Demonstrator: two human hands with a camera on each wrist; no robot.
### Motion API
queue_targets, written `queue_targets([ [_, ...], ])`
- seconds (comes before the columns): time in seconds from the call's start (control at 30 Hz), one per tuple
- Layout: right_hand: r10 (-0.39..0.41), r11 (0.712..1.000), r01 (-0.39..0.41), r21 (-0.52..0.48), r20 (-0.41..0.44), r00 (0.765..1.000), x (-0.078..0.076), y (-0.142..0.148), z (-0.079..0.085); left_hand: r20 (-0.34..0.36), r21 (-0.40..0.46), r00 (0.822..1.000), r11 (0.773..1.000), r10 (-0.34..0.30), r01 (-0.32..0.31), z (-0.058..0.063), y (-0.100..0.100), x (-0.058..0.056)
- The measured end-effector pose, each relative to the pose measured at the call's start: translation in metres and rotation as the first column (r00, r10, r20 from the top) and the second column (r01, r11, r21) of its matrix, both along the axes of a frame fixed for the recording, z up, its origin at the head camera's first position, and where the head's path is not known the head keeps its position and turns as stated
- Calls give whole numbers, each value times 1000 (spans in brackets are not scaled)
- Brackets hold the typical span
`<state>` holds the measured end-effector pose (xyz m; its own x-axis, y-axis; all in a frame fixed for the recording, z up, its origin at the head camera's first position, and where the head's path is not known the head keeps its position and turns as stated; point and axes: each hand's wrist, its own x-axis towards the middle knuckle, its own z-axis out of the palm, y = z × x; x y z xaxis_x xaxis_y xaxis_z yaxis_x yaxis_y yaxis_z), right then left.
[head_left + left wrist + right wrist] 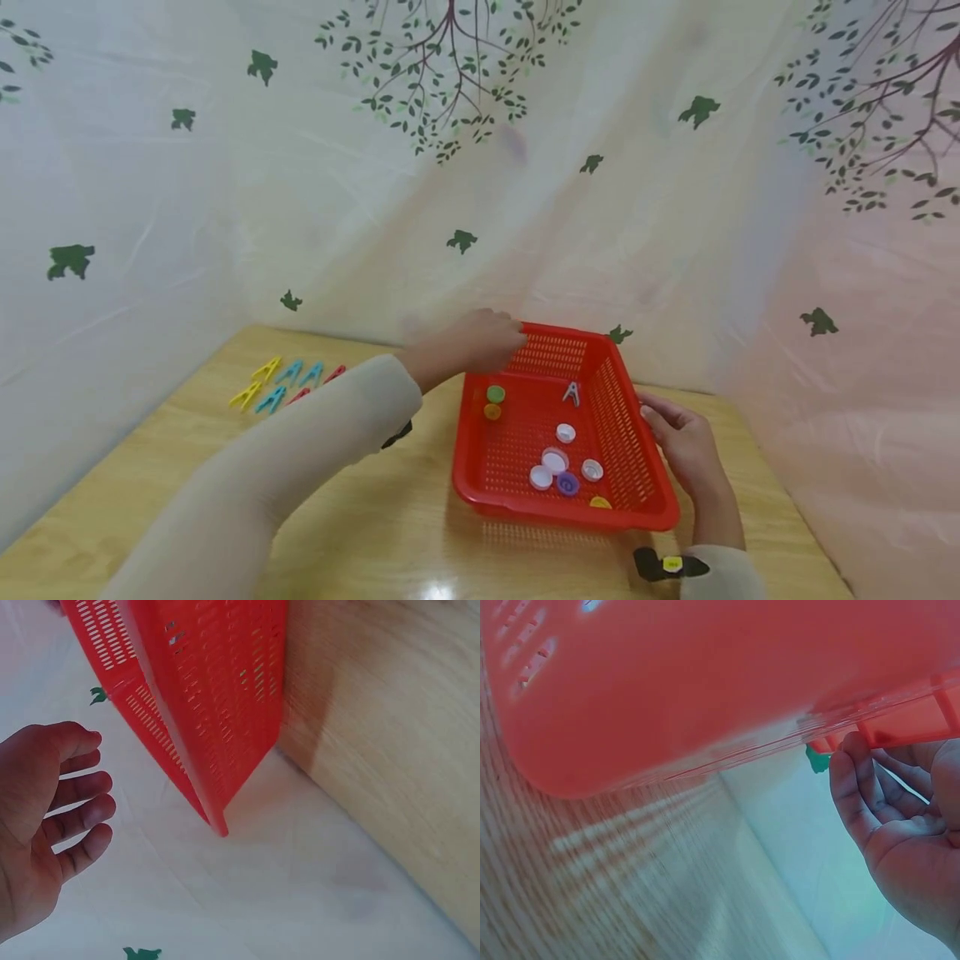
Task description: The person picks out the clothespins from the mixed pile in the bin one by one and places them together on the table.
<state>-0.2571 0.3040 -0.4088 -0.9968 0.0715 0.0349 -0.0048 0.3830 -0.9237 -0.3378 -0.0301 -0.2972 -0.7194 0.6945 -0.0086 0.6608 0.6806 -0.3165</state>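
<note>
A red slotted plastic basket [510, 429] is on the wooden table. Inside it lie a grey clothespin [572, 393] and several bottle caps: a green cap [496, 394], an orange cap [492, 412], a purple cap [567, 484], a yellow cap [600, 502] and several white ones such as this white cap [566, 432]. My right hand [686, 446] grips the basket's right rim, fingertips [853, 746] under its edge. Over the far left corner of the basket is my left hand [483, 340]. The left wrist view shows its fingers [86, 814] loosely bent, apart from the basket and holding nothing.
On the left of the table lie several clothespins, among them a yellow clothespin [245, 396], a blue clothespin [271, 400] and a red clothespin [335, 373]. A pale cloth [360, 208] printed with leaves and branches hangs behind and beside the table [360, 533].
</note>
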Motion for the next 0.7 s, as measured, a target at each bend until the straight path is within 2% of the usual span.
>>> queue_targets([
  [0.2, -8, 999, 9, 32, -26, 1000, 2, -2, -1, -19, -37, 1000, 999, -25, 24, 7, 21, -8],
  [0.33, -9, 999, 10, 33, -21, 1000, 2, -2, 1, 10, -8, 1000, 1000, 5, -5, 12, 33, -16],
  [0.5, -21, 1000, 21, 21, 2, 1000, 2, -3, 1, 82, 69, 996, 997, 35, -41, 13, 44, -22],
  [0.7, -23, 1000, 23, 21, 4, 1000, 2, -1, 1, 206, 160, 975, 980, 84, -118, 6, 59, -29],
])
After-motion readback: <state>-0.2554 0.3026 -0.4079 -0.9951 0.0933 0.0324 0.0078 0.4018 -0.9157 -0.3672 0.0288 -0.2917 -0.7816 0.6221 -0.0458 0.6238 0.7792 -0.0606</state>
